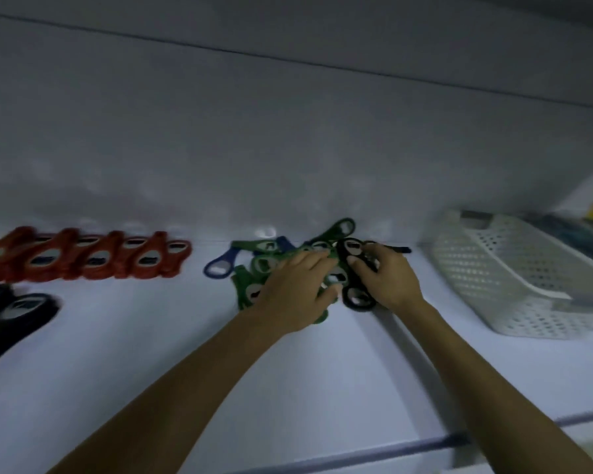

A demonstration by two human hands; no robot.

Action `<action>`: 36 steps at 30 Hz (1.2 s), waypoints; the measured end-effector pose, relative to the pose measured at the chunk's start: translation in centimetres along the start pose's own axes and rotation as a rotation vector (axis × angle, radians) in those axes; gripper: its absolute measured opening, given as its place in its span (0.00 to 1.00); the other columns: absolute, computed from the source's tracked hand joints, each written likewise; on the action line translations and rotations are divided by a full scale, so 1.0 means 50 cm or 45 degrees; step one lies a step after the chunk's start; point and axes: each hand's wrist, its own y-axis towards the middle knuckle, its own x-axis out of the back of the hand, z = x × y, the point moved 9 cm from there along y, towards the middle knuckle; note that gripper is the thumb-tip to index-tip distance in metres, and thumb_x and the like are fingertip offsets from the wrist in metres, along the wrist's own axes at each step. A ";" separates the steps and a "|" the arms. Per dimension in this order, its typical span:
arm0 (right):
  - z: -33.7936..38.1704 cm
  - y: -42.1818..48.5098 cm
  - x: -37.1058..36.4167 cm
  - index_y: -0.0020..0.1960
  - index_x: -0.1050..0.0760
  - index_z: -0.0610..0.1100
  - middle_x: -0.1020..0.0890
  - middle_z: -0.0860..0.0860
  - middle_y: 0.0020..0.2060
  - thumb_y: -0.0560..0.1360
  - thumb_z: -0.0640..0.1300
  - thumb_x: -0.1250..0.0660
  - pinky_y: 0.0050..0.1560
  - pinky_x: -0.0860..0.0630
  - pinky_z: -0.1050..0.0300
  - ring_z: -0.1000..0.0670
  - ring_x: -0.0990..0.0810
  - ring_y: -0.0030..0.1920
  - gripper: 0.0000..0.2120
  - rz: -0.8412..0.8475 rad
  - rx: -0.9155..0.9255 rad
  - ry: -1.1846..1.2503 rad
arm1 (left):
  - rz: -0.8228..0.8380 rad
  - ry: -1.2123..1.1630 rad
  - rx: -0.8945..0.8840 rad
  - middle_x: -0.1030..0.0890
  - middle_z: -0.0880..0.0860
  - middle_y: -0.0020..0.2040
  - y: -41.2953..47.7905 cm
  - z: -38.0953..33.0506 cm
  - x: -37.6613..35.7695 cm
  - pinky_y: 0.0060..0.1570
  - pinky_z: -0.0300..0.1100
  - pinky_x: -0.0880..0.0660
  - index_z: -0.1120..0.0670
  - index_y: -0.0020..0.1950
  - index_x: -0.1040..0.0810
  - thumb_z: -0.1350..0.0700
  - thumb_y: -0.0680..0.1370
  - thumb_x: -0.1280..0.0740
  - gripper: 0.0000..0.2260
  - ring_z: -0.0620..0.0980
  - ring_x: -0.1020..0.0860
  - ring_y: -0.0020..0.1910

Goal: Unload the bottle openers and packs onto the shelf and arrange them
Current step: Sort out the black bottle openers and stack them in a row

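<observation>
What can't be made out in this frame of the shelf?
Head view throughout.
- Green bottle openers: count hidden beneath the left hand.
- Black bottle openers: number held hidden by the right hand.
- Dark openers, far left: blurred, cut off by the frame edge.
- Basket: contents hidden by its wall, cut off at right.

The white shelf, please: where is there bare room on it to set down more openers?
Bare shelf lies between the row of red plastic bottle openers and the blue opener, and across the front centre. Crowded: the green openers under the left hand and the black openers the right hand grips.
</observation>
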 end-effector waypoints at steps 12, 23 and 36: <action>-0.080 0.052 -0.022 0.42 0.25 0.47 0.22 0.51 0.36 0.72 0.50 0.33 0.35 0.33 0.58 0.47 0.23 0.39 0.06 0.018 -0.217 -0.098 | -0.014 0.256 0.321 0.38 0.51 0.75 0.017 0.074 -0.056 0.72 0.47 0.53 0.49 0.74 0.38 0.39 0.78 0.47 0.27 0.51 0.43 0.74; -0.117 0.074 -0.028 0.66 0.28 0.49 0.27 0.49 0.68 0.78 0.63 0.46 0.66 0.34 0.47 0.47 0.30 0.68 0.25 -0.139 -0.222 -0.031 | -0.053 0.310 0.307 0.35 0.50 0.74 0.019 0.068 -0.043 0.71 0.51 0.48 0.49 0.71 0.33 0.41 0.78 0.44 0.24 0.51 0.37 0.71; 0.008 0.037 -0.016 0.64 0.24 0.46 0.24 0.45 0.64 0.77 0.52 0.37 0.65 0.35 0.49 0.44 0.28 0.65 0.18 -0.232 0.274 -0.056 | -0.044 0.264 0.264 0.34 0.47 0.73 0.023 0.049 -0.031 0.71 0.52 0.46 0.46 0.70 0.33 0.49 0.79 0.42 0.19 0.50 0.40 0.73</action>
